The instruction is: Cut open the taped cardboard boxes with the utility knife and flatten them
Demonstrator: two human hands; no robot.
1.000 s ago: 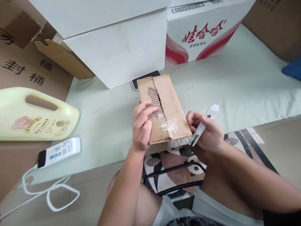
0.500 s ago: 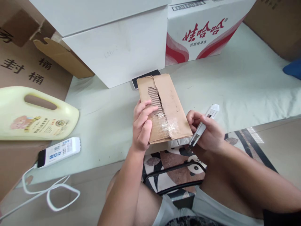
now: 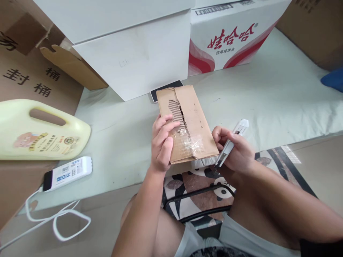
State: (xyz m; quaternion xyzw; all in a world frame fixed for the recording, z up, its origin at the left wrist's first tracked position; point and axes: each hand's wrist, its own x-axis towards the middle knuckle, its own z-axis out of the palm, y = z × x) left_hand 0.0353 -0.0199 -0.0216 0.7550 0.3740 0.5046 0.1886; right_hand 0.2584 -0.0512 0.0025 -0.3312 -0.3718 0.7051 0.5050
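Note:
A small brown cardboard parcel (image 3: pixel 193 121) lies flat at the near edge of a pale green surface (image 3: pixel 268 96). Its top layer is torn along the middle and clear tape is crumpled near its front. My left hand (image 3: pixel 162 142) grips the parcel's left edge, fingers curled over the top. My right hand (image 3: pixel 237 150) is closed round a white utility knife (image 3: pixel 230 142) held slanted, its tip beside the parcel's near right corner.
A big white box (image 3: pixel 134 50) and a red-and-white printed carton (image 3: pixel 230 35) stand behind the parcel. A dark phone (image 3: pixel 164 89) pokes out under the white box. A pale yellow jug (image 3: pixel 40 130) and a white power bank (image 3: pixel 68 172) with cable lie at the left.
Almost nothing has moved. The knife in my right hand has shifted only slightly beside the parcel's corner; my left hand keeps its grip.

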